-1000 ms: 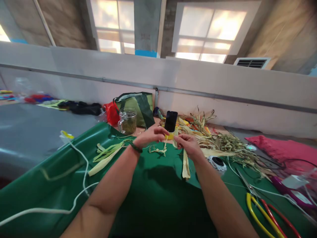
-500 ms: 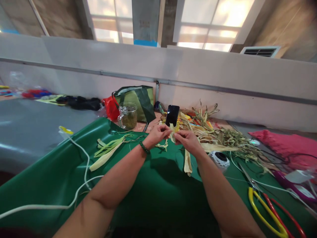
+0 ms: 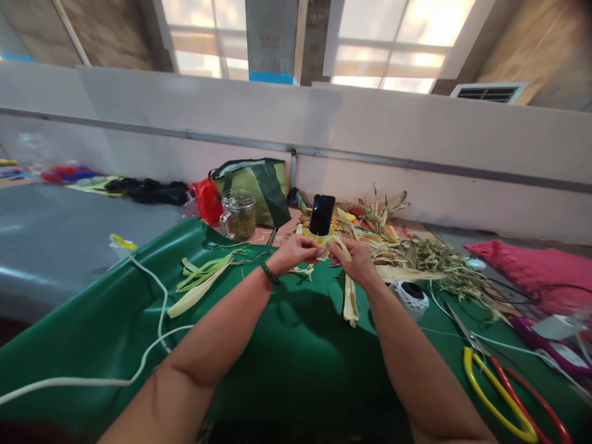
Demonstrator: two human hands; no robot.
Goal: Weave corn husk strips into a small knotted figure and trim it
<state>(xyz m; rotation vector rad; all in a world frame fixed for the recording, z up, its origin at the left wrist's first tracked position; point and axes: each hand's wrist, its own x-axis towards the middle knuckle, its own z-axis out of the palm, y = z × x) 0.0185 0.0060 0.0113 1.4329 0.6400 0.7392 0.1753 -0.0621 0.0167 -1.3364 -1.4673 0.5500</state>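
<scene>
Between both hands, in front of the phone, is a pale yellow piece of corn husk (image 3: 341,248). My right hand (image 3: 354,259) is closed with the husk pinched between thumb and fingers. My left hand (image 3: 298,251), with a green bead bracelet (image 3: 269,272) at the wrist, is closed in a pinch at the husk's left side; its fingertips partly hide what they grip. Below my right hand a dry husk strip (image 3: 350,302) lies on the green mat (image 3: 296,364). Behind the hands stands a dark-screened phone (image 3: 322,214).
Scissors (image 3: 485,364) with yellow and red handles lie at right, near a thread spool (image 3: 411,296). Dried husks and plants (image 3: 425,256) are heaped behind. At left lie green and pale husks (image 3: 201,283) and a white cable (image 3: 92,385). A glass mug (image 3: 239,216) stands before a bag (image 3: 259,185).
The husk piece has shifted from upright between the fingertips to lying over my right fingers. My left fingertips have moved slightly right and down.
</scene>
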